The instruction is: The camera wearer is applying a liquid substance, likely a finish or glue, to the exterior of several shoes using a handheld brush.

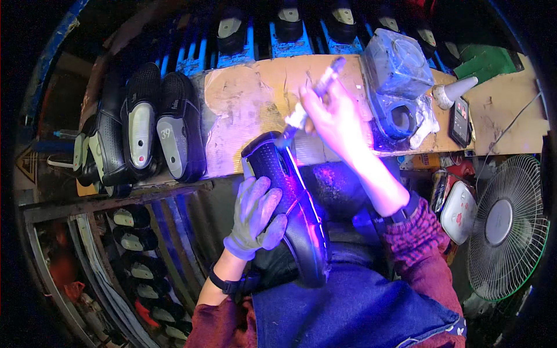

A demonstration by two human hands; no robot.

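Your left hand [255, 217], in a grey glove, gripped the black shoe [301, 232] from its left side, with the fingers closed around it. The shoe lay at a slant before your body: its perforated far end reached over the edge of the bench [232, 104], and its smooth near end stood against your blue apron [348, 313]. Your bare right hand [336, 119] held the brush [321, 87], with the fingers clamped on the handle. The lower tip of the brush was at the shoe's far part; contact could not be told.

A group of dark shoes [180, 127] stood along the left of the bench, soles facing you. To the right of your right hand, a translucent container [400, 61] and a blue holder [380, 113] with a round opening limited the space on that side. Beyond these were a pale cone [455, 93], a phone [460, 123] and a green cloth [490, 66]. Blue slats [249, 43] behind the bench carried further shoes. A fan [505, 226] stood to the right of your right sleeve, with a white box [458, 213] just beside it. More shoes were racked at lower left
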